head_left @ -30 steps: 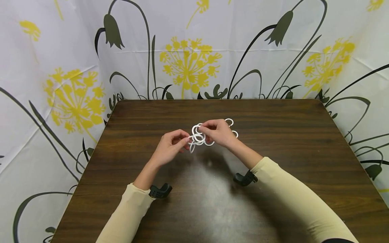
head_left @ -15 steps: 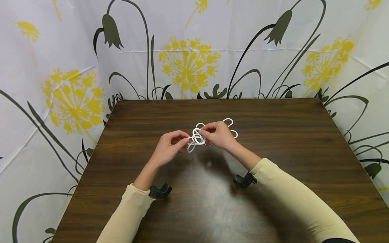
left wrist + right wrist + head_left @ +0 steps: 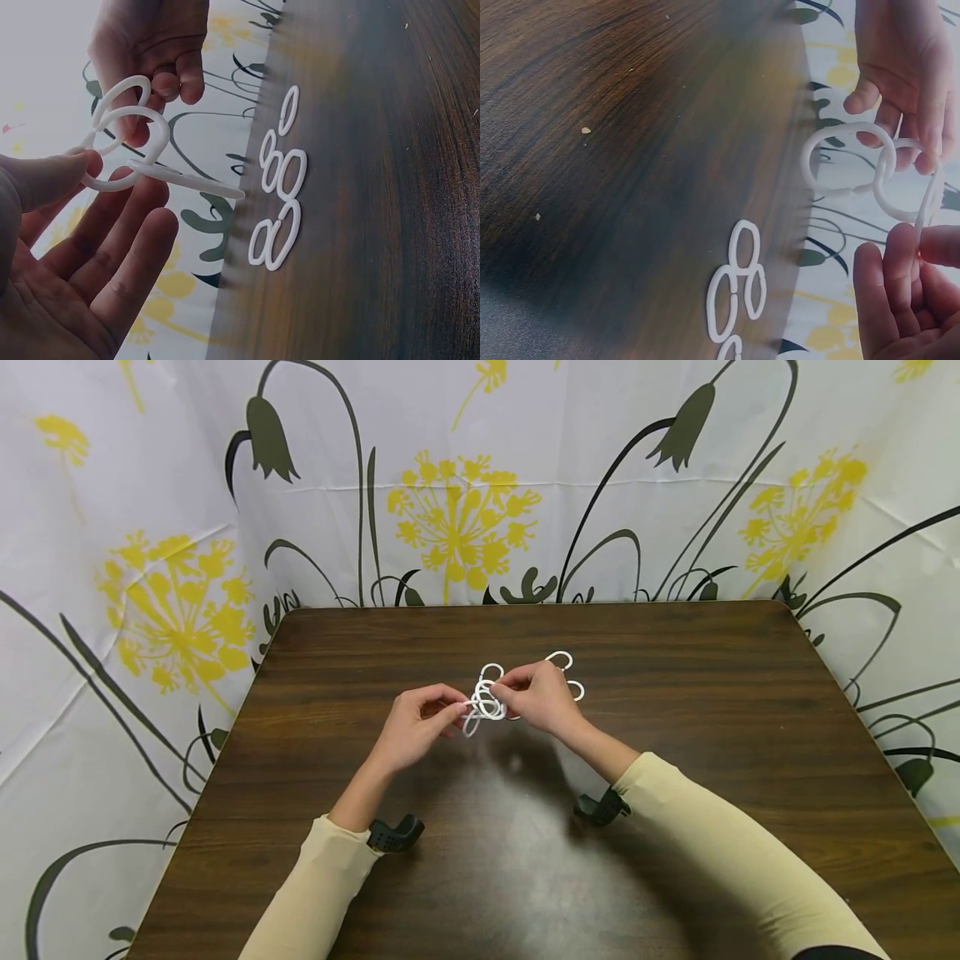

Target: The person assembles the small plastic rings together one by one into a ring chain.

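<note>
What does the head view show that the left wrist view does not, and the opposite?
Only the head view: the pale sleeves and black wrist devices.
Only the left wrist view: the palm of the left hand, and the table rings uncovered by the right hand.
Both: two hands holding white rings, the brown table and the patterned cloth.

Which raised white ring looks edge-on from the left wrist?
The rightmost raised white ring there, pointing toward the table: it shows as a slim bar, while the other raised rings show open loops.
</note>
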Demonstrator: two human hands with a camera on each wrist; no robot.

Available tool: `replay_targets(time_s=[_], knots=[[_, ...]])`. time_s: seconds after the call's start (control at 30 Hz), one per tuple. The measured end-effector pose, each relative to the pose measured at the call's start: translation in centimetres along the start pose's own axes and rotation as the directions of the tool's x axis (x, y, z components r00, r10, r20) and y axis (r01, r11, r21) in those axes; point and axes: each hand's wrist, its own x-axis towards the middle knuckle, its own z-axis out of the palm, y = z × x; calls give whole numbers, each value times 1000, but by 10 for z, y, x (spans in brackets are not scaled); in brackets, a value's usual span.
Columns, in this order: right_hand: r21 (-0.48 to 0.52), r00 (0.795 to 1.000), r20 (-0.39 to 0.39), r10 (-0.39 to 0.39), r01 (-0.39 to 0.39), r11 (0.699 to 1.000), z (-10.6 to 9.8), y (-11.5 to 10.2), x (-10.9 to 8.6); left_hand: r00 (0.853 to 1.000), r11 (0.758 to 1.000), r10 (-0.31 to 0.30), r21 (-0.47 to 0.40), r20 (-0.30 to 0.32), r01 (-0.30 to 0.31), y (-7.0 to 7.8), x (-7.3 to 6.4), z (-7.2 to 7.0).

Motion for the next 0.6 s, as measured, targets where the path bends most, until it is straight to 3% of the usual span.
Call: replay_targets(time_s=[0.13,0.37,0.6], knots=[[-33,1000,-24,-11,10,999,1,1,0,1000,1000,12,24,-15,-12,1,0,1],[30,997,-72,-38,40,999,-4,5,4,1000,999,12,31,-22,-11,39,-5,2],[148,996,-88,4,9,989,-7,5,6,1000,999,-25,20,-8,25,39,-5,-1]])
